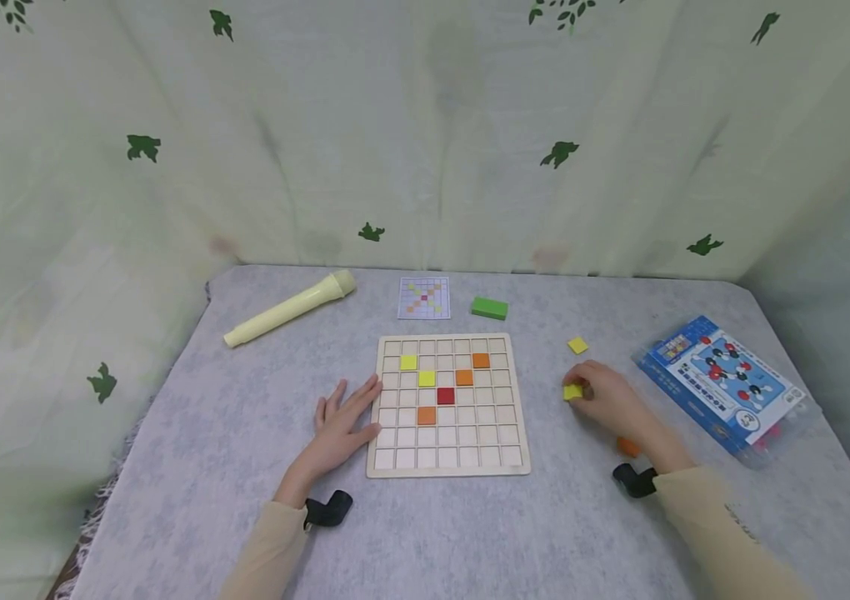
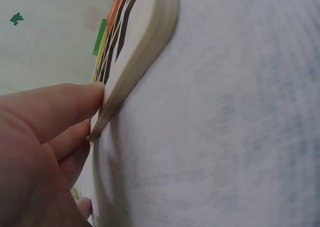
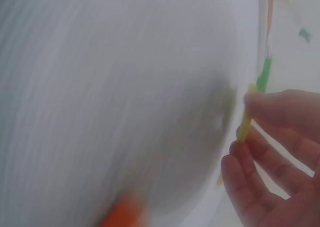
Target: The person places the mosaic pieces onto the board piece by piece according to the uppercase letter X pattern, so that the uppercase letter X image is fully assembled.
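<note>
A wooden grid board (image 1: 449, 467) lies mid-table, holding several coloured square tiles: two yellow, a red one (image 1: 445, 396) in the middle and a few orange ones. My left hand (image 1: 338, 429) rests at the board's left edge, fingers fairly straight; in the left wrist view the thumb and fingertips (image 2: 95, 94) touch its rim. Right of the board, my right hand (image 1: 608, 400) pinches a yellow tile (image 3: 246, 119) between thumb and fingers, just off the cloth. Another yellow tile (image 1: 578, 345) lies beyond that hand, and an orange piece (image 1: 628, 447) sits under the right wrist.
Behind the board lie a pattern card (image 1: 424, 298) with a coloured X and a green block (image 1: 489, 308). A pale yellow tube (image 1: 290, 308) lies at the back left. A blue-and-white box (image 1: 725, 383) stands on the right. Patterned curtains hang beyond the table's back edge.
</note>
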Action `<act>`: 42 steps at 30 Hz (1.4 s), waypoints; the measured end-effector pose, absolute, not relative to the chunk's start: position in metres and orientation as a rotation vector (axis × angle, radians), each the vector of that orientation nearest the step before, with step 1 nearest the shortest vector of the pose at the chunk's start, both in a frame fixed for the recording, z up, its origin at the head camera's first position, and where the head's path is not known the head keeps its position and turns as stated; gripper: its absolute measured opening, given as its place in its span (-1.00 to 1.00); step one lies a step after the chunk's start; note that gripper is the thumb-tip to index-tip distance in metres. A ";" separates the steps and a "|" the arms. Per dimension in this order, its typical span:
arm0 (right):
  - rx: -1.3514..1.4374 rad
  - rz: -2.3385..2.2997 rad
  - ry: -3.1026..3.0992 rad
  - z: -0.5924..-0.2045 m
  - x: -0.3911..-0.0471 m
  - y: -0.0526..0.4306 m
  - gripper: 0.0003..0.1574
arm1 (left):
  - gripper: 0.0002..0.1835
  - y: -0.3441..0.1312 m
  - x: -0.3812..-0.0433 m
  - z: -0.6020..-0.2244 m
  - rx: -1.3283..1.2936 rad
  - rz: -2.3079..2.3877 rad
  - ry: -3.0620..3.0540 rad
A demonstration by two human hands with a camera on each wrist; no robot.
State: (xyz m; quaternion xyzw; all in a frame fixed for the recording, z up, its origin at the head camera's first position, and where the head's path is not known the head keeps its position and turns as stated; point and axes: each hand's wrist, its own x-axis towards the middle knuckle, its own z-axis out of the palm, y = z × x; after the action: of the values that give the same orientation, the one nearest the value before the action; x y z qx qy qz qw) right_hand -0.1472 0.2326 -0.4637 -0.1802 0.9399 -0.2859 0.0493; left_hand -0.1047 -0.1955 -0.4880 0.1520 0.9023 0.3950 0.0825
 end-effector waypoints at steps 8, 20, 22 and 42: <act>-0.751 -0.907 2.761 -0.457 -0.137 0.149 -0.71 | -0.33 -0.196 -0.105 -0.489 0.440 1.158 2.703; -0.809 -0.721 2.755 -0.463 -0.137 0.089 -0.73 | -0.32 -0.197 -0.105 -0.489 0.433 1.162 2.694; -0.789 -0.757 2.744 -0.463 -0.138 0.090 -0.73 | -0.31 -0.197 -0.105 -0.489 0.433 1.164 2.695; -0.258 -0.792 2.944 -0.465 -0.204 0.224 -0.49 | -0.32 -0.197 -0.105 -0.491 0.459 1.175 2.699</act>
State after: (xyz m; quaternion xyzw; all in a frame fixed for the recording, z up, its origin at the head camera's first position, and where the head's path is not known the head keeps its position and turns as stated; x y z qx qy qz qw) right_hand -0.2041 0.2243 -0.4648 -0.0844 0.9614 -0.2587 0.0409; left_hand -0.1046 -0.1972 -0.4909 0.1537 0.9030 0.3929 0.0810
